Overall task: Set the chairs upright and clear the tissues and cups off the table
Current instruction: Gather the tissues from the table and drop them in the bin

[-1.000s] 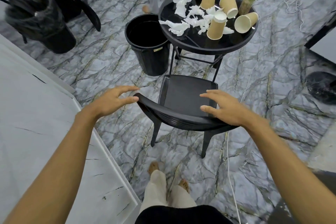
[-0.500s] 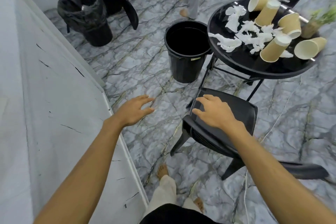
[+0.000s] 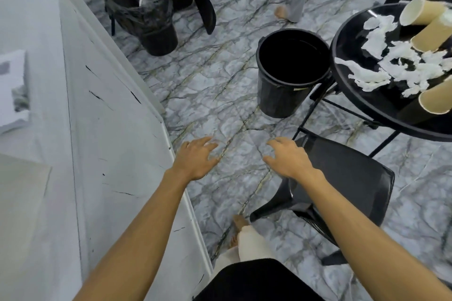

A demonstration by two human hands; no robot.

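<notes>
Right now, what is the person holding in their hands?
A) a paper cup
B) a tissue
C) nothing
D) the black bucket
C: the left hand and right hand are both open and empty, fingers spread above the floor.

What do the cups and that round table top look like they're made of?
The cups look like tan paper with matte walls, white inside, and thin rolled rims. The round table top looks like glossy black glass or lacquered metal: it mirrors the white tissues. Which of the two, I cannot tell.

Black chair [image 3: 347, 178] upright; tissues [image 3: 391, 66], cups [image 3: 430, 32] litter table [image 3: 367, 105].
</notes>
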